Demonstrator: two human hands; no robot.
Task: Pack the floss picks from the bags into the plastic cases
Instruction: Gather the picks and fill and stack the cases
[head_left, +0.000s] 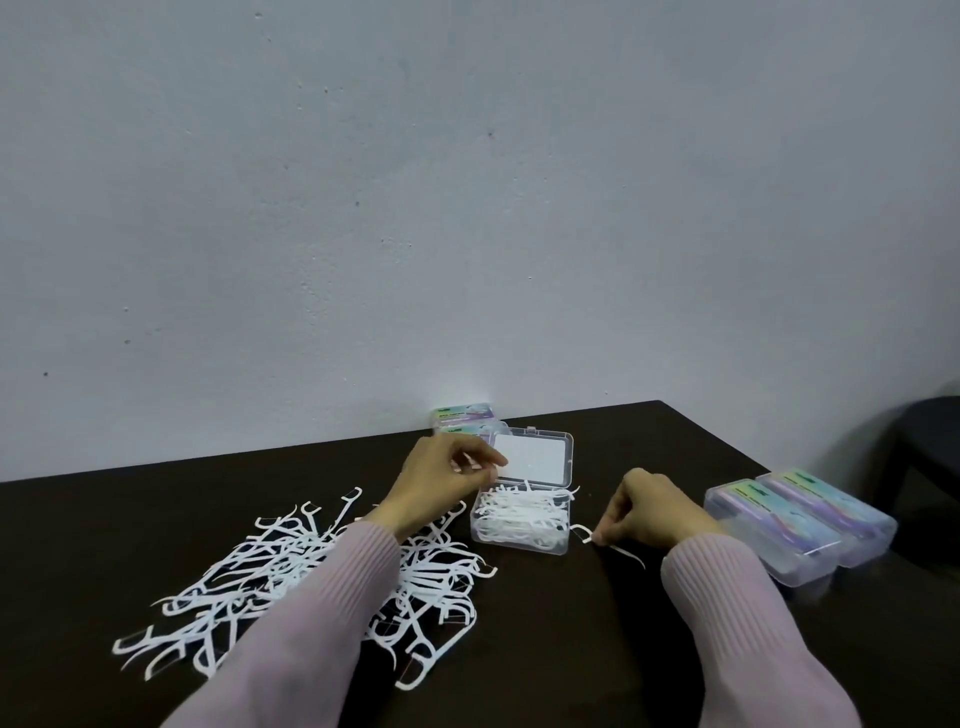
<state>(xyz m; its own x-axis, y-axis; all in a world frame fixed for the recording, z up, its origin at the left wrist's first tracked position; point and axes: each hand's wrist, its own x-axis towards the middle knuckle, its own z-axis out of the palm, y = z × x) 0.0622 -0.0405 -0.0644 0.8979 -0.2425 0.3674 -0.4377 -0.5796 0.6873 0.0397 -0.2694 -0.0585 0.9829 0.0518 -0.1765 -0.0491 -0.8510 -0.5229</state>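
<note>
A clear plastic case (562, 540) stands open in the middle of the dark table, its lid (530, 457) tipped back, and white floss picks fill it. A loose pile of white floss picks (291, 566) spreads to its left. My left hand (441, 480) hovers over the case's left edge with fingers curled, and whether it holds a pick is unclear. My right hand (652, 512) is on the table just right of the case and pinches a single floss pick (621, 550) lying there.
Two closed cases with coloured labels (802, 525) lie side by side at the right. Two more labelled cases (465, 418) are stacked against the wall behind the open case. A dark chair (924, 441) stands past the table's right end.
</note>
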